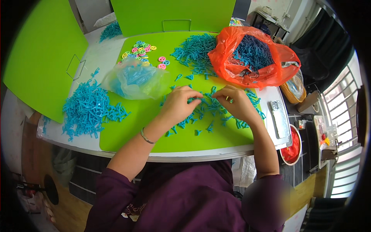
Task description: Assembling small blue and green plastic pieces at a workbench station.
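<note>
My left hand (178,103) and my right hand (239,103) are close together over a green board (154,135), thumbs and fingertips pinched and facing each other. Whatever the fingertips hold is too small to make out. Under and around both hands lie scattered small teal plastic pieces (210,127), some with forked ends. To the left is a heaped pile of light-blue plastic pieces (85,108). Beyond my left hand rests a translucent plastic bag (135,79) with blue pieces inside. A heap of darker teal pieces (195,50) lies farther back.
A red plastic bag (247,79) full of dark blue pieces stands at the back right. Pastel rings (162,66) lie at the back left. A phone (279,120) lies by the table's right edge. Green panels with wire handles (176,25) rise at the back and left.
</note>
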{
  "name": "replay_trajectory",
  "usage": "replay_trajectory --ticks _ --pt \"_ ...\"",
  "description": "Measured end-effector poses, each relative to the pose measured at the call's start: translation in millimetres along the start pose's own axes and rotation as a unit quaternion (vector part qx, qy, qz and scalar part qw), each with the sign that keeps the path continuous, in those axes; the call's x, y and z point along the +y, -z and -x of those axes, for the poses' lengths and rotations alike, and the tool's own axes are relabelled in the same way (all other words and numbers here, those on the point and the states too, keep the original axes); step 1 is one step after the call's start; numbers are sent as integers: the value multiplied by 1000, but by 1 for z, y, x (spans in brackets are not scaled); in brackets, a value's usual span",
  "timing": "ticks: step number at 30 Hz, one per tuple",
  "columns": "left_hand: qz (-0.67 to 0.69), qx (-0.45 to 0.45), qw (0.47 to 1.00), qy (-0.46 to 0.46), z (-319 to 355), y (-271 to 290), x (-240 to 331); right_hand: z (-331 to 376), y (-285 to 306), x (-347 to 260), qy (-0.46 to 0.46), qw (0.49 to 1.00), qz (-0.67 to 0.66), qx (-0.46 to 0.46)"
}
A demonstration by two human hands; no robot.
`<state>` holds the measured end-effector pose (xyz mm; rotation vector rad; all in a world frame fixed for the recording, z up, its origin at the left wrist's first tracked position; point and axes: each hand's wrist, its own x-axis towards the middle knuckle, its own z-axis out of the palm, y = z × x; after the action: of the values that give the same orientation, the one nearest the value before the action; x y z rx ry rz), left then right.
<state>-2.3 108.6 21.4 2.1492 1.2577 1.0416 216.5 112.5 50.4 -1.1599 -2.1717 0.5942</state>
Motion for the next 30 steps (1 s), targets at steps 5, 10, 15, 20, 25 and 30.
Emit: replay_trajectory --ticks 5,10,15,20,25,30 --pt "-39 5 997 -73 4 -6 6 7 4 -4 43 994 59 -76" --pt "-32 7 996 -86 4 -9 3 6 -6 -2 31 992 66 -98" --pt "106 -98 985 99 -2 -2 16 2 -8 -5 142 988 58 18" --pt "330 -110 919 183 -5 5 -1 1 -8 -16 100 994 18 33" --pt "435 -78 873 208 -10 17 -11 2 -7 -2 66 996 52 -26" --pt "521 -57 811 261 -8 20 -3 4 -17 -3 148 983 109 -15"
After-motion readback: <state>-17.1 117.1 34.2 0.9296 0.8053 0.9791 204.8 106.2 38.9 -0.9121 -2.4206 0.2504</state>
